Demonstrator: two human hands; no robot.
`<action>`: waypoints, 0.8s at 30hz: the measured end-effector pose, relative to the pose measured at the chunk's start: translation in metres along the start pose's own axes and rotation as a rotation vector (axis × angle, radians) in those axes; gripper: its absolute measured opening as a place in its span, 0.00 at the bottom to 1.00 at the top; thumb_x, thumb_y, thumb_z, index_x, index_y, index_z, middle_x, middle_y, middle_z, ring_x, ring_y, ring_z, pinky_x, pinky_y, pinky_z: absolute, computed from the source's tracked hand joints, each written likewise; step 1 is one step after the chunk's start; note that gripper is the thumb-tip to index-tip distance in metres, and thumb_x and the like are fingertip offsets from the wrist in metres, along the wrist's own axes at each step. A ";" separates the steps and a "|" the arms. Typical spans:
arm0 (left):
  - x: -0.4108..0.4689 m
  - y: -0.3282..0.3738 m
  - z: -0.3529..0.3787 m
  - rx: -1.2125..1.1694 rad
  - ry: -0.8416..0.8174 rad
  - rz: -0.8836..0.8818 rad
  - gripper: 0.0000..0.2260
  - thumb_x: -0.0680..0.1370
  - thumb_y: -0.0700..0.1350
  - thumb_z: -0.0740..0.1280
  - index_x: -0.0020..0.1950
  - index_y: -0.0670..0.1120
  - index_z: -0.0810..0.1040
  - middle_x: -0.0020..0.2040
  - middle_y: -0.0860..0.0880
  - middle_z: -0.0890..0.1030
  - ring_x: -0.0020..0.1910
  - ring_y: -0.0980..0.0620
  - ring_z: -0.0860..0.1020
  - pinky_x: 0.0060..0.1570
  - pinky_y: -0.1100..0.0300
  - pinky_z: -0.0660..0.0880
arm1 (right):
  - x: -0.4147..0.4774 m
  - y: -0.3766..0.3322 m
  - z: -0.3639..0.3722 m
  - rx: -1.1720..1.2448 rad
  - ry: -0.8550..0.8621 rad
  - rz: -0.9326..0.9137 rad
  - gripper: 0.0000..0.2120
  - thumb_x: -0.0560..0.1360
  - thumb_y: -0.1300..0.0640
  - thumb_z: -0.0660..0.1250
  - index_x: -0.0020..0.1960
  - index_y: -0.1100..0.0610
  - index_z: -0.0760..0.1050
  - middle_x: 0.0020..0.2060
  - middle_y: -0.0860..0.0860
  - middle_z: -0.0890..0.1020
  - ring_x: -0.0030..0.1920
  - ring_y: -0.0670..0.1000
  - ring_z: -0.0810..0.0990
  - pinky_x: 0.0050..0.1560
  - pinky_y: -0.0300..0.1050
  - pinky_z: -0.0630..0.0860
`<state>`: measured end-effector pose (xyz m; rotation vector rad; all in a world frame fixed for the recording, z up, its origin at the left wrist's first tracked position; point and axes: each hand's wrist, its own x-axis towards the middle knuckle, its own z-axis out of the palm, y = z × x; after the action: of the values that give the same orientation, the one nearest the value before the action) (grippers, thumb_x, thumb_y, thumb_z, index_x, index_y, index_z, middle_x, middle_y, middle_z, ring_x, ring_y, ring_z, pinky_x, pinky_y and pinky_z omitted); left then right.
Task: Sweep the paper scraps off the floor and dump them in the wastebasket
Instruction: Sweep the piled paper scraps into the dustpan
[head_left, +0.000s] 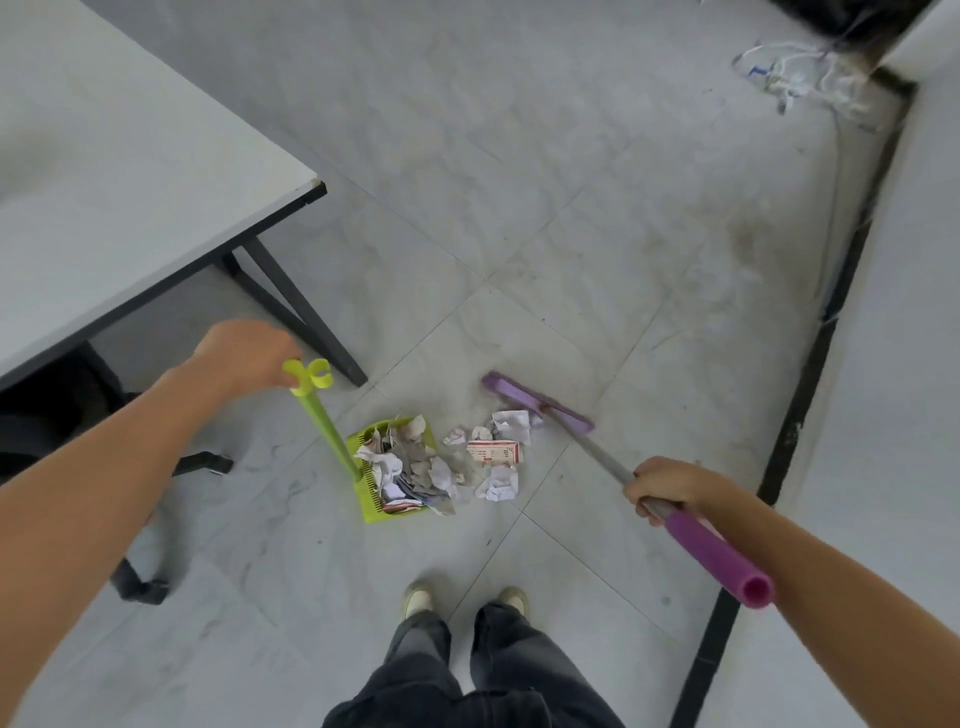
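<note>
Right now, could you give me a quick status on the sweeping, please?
Left grip holds dustpan handle; right grip holds broom. Some scraps in dustpan, some on floor beside broom head. Nothing in the way.

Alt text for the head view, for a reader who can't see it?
Right hand holds a purple broom behind paper scraps on the tiled floor; left hand holds the long handle of a green dustpan partly filled with scraps. A white table stands at left.

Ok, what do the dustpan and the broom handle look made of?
The dustpan: likely moulded plastic, uniform lime green, with comb teeth along one edge. The broom handle: probably metal tube, dull grey sheen; its purple grip looks like foam or soft plastic.
</note>
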<state>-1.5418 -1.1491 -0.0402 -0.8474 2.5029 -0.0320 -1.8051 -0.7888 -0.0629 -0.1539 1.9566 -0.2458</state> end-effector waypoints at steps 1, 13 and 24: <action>0.000 -0.002 0.001 -0.009 0.003 -0.007 0.10 0.76 0.55 0.64 0.48 0.51 0.80 0.35 0.53 0.71 0.41 0.52 0.71 0.38 0.62 0.66 | 0.001 -0.004 0.012 -0.016 -0.035 0.017 0.04 0.72 0.70 0.59 0.39 0.66 0.69 0.29 0.57 0.72 0.27 0.50 0.72 0.24 0.39 0.71; 0.006 0.005 0.008 -0.024 0.057 0.016 0.08 0.75 0.52 0.65 0.46 0.50 0.81 0.35 0.52 0.72 0.41 0.51 0.72 0.37 0.61 0.68 | -0.047 -0.044 0.116 0.341 -0.382 0.025 0.08 0.70 0.71 0.56 0.39 0.60 0.64 0.20 0.49 0.69 0.19 0.43 0.67 0.22 0.34 0.66; 0.010 0.011 0.011 -0.029 0.094 0.023 0.08 0.74 0.51 0.65 0.44 0.49 0.81 0.35 0.52 0.74 0.43 0.49 0.76 0.35 0.61 0.69 | -0.075 -0.075 0.141 0.998 -0.619 0.009 0.12 0.74 0.67 0.50 0.34 0.57 0.60 0.17 0.50 0.66 0.14 0.44 0.68 0.12 0.32 0.62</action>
<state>-1.5494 -1.1447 -0.0566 -0.8467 2.6066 -0.0287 -1.6464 -0.8593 -0.0306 0.3912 1.0545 -0.9999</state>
